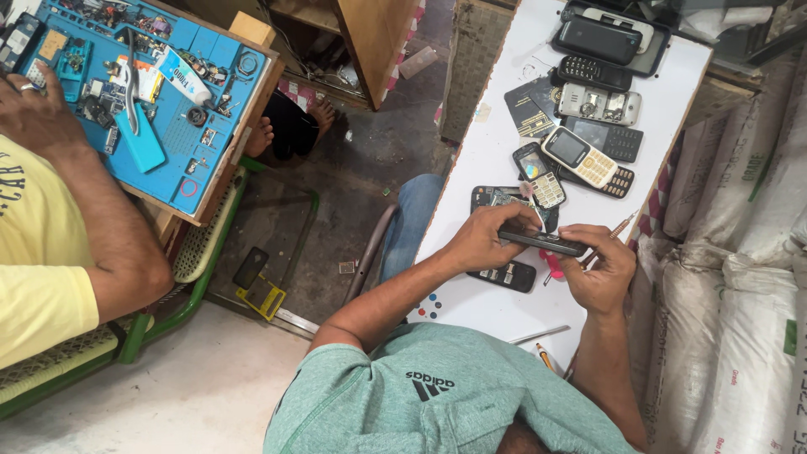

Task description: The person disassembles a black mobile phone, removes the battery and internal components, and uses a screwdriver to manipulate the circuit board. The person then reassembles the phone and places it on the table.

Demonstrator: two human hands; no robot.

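Observation:
Both my hands hold a slim black phone (542, 242) edge-up over a white table (504, 311). My left hand (481, 241) grips its left end with the fingers curled over the top. My right hand (601, 271) pinches the right end, and a thin screwdriver (620, 229) sticks out past its fingers. Under the hands lie an opened phone body (496, 197), a small black phone part (508, 276) and a red-handled tool (553, 266), partly hidden.
Several keypad phones (580, 156) and dark phones (598, 39) lie farther up the table. White sacks (740, 252) are stacked on the right. On the left a person in yellow rests a hand (34, 109) on a blue work mat (181, 139) full of small parts.

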